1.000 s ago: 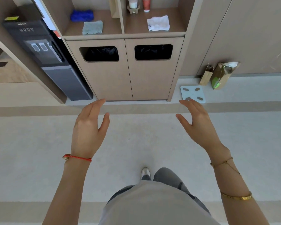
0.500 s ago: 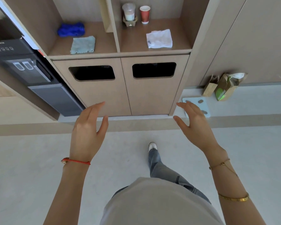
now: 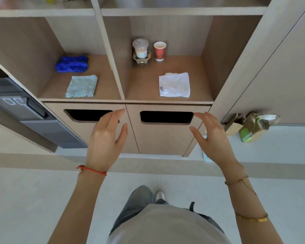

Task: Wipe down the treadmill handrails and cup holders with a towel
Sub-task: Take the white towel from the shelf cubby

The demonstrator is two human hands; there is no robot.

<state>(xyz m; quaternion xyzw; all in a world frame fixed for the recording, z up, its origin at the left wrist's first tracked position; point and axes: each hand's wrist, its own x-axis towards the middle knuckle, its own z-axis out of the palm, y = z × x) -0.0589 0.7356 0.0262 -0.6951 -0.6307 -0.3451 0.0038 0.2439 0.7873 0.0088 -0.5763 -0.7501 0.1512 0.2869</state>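
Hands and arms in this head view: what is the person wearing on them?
Both forearms are bare, with no sleeves in view. The left hand has a thin red cord bracelet at the wrist. The right hand has a fine gold chain bracelet at the wrist, and a broader gold bangle sits further up that forearm. No gloves or rings show.

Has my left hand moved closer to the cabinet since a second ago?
Yes. The left hand now overlaps the left bin slot of the cabinet; earlier it showed over the floor below it.

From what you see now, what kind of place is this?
Probably a shared service corner, perhaps in a gym: built-in shelves holding folded towels, bin openings below, a water dispenser alongside.
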